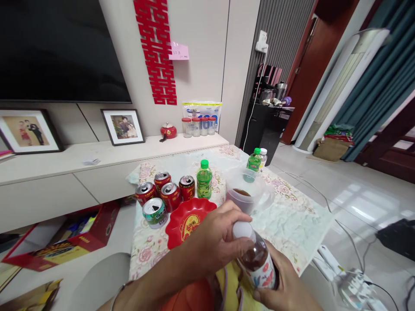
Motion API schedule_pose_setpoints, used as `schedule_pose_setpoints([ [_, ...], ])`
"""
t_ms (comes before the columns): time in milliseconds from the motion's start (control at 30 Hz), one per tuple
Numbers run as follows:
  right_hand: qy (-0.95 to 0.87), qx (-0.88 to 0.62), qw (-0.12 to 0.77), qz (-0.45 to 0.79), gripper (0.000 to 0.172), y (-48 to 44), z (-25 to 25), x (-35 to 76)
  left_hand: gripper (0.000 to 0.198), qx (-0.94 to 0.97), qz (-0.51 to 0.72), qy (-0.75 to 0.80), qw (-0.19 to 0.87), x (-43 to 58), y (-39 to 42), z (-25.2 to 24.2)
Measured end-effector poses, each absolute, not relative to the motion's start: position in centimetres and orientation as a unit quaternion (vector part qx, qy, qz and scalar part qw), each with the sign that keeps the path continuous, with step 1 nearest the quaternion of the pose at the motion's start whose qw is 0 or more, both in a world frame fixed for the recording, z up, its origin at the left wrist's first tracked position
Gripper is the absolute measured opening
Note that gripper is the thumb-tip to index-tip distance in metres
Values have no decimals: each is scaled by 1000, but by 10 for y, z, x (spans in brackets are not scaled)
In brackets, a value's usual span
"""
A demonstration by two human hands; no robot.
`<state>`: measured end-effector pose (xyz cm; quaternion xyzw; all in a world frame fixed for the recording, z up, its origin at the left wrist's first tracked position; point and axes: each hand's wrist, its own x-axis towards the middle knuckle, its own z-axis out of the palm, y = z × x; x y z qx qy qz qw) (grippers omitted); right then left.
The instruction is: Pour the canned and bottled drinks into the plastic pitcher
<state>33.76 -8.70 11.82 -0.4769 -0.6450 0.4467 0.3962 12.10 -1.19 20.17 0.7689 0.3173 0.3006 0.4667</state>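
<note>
A bottle [257, 252] of dark brown drink, with a white cap and a fruit-patterned label, is tilted toward the upper left near the table's front edge. My right hand [285, 280] is wrapped round its lower body. Thumb and fingers of my left hand [220, 233] close about the white cap [244, 231], which sits on the bottle's neck. Just beyond stands a translucent plastic pitcher [241, 203] with brown liquid inside. A red scalloped plate [178, 220] lies left of my left hand, partly hidden by that forearm.
Several red drink cans [170, 194] and a green can [154, 214] stand left on the flowered tablecloth [292, 233]. One green-capped bottle [204, 179] is behind the plate; another [253, 160] stands behind the pitcher beside a white-capped bottle [263, 157]. Cables and power strips [326, 263] lie right.
</note>
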Motion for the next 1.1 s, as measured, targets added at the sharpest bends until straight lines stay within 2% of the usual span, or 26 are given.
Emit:
schedule_pose_setpoints([
  [67,-648,-474,401,440,69,-86,118,337,28,751,339,367,433,127,-14,197],
  [167,-657,-473,407,424,72,-84,117,337,30,704,386,420,423,136,-18,193],
  [333,-655,-504,408,389,79,-85,107,345,32,578,449,423,533,134,-14,195],
  [433,-645,-532,409,365,83,-89,108,363,42,520,467,436,567,120,-7,190],
  [600,-644,-600,399,258,80,-85,134,404,54,466,508,488,535,90,-2,149],
  [767,-644,-680,328,119,79,-60,165,442,57,413,525,505,547,73,-10,108],
  [933,-669,-690,274,35,76,-34,188,463,61,383,516,531,553,65,-24,94],
  [1100,-724,-669,166,-38,61,-22,210,466,69,352,490,552,576,61,-33,87],
])
